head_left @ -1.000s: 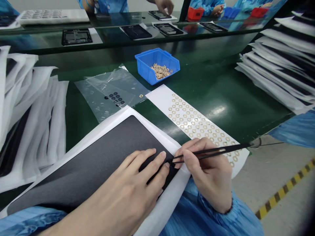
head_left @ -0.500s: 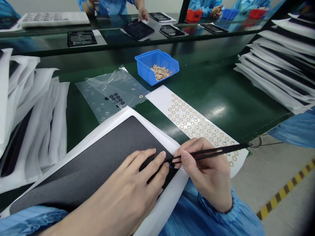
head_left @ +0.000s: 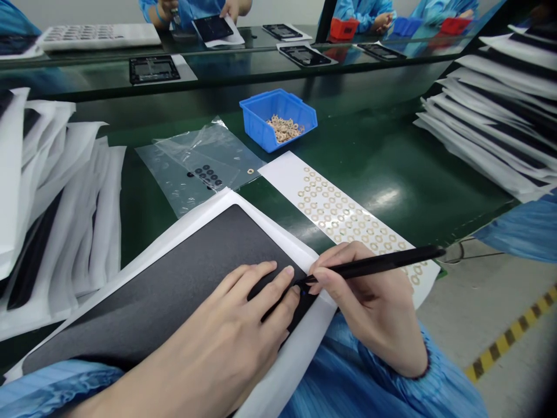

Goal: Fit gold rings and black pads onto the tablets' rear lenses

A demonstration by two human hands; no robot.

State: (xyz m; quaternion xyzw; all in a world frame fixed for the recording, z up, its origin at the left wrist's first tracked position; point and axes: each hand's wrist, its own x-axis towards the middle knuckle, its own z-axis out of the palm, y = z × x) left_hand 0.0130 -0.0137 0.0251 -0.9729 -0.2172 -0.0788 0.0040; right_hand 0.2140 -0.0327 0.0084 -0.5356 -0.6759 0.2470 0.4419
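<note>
A flat black panel point(head_left: 174, 284) lies on a white foam sheet point(head_left: 300, 354) in front of me. My left hand point(head_left: 243, 319) rests on the panel's right part, fingers stretched out. Black tweezers point(head_left: 387, 260) are held in my right hand point(head_left: 369, 296), their tips at the panel's right corner, close to my left fingertips. A small dark blue spot shows at the tips; what they touch is too small to make out. Partly behind my right hand lies a white sheet point(head_left: 281, 168) with rows of small tan rings.
A blue bin point(head_left: 252, 119) holds loose tan rings. Left of it, a clear plastic bag point(head_left: 169, 180) has several black discs. Stacks of foam-wrapped panels stand at left point(head_left: 104, 220) and right point(head_left: 470, 116). Co-workers' hands are behind the raised ledge point(head_left: 243, 78).
The tweezers have turned in my right hand and now show edge-on. My left hand stays put. A co-worker across the bench has moved a dark panel back and leftward.
</note>
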